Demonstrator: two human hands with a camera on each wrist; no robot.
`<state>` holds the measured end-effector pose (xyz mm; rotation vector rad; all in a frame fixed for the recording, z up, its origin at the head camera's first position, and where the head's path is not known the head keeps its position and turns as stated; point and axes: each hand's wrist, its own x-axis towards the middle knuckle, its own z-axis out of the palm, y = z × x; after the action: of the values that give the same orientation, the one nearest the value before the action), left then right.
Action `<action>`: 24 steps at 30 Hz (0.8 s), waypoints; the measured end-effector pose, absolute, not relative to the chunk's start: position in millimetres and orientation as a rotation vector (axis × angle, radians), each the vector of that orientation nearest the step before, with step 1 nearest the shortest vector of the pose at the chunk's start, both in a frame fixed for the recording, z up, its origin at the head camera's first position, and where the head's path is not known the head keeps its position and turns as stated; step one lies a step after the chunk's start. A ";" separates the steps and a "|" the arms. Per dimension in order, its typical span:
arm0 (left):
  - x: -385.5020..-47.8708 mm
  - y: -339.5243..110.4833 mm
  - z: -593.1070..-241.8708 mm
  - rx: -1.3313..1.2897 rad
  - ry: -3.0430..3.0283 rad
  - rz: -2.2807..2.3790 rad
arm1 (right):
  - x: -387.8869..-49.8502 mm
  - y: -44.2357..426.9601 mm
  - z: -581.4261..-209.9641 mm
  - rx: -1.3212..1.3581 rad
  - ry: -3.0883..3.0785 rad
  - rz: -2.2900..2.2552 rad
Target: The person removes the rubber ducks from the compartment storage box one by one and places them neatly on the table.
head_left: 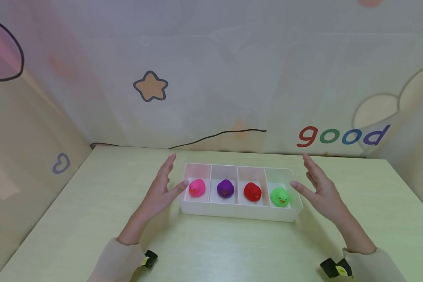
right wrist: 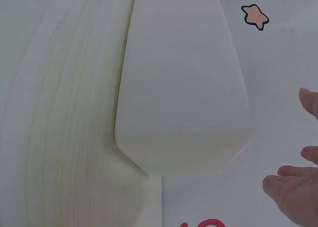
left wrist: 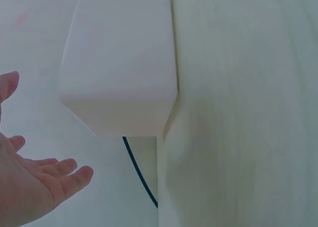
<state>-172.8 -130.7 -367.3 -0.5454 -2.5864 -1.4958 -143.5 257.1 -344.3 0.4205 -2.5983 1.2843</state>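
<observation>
Flanking the white four-compartment tray [head_left: 237, 212] toward the far side of the table [head_left: 232, 250] with left hand [head_left: 160, 190] and right hand [head_left: 322, 194] spread, gripping nothing, perhaps risking jostled toy ducks [head_left: 225, 188] through uneven contact.

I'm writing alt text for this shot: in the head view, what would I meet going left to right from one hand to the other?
Left hand, pink duck, purple duck, red duck, green duck, right hand.

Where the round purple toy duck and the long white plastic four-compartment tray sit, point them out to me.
Round purple toy duck [head_left: 225, 188]: head view, middle of its visible body.
Long white plastic four-compartment tray [head_left: 237, 212]: head view, front wall.
</observation>
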 end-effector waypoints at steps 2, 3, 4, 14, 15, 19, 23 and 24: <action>-174.4 -129.5 -367.8 -0.544 -2.575 -1.556 | -142.9 257.0 -345.2 0.396 -2.591 1.306; -174.5 -129.1 -367.7 -0.535 -2.576 -1.578 | -142.8 256.7 -345.5 0.388 -2.583 1.324; -174.9 -128.8 -368.0 -0.527 -2.576 -1.596 | -142.9 256.4 -345.8 0.381 -2.578 1.338; -178.6 -129.3 -372.3 -0.480 -2.585 -1.871 | -142.4 254.8 -348.7 0.279 -2.636 1.404; -179.1 -129.4 -372.6 -0.470 -2.589 -1.891 | -142.4 254.8 -349.1 0.272 -2.641 1.413; -183.2 -130.3 -375.4 -0.433 -2.614 -1.927 | -142.5 254.5 -348.7 0.242 -2.674 1.440; -188.4 -131.5 -378.9 -0.384 -2.668 -1.923 | -143.9 253.0 -347.0 0.236 -2.734 1.439; -189.6 -131.7 -379.7 -0.371 -2.685 -1.917 | -144.2 252.5 -346.9 0.242 -2.748 1.433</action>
<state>-189.6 -131.7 -379.7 -0.3711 -2.6853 -1.9175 -144.2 252.5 -346.9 0.2416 -2.7480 1.4328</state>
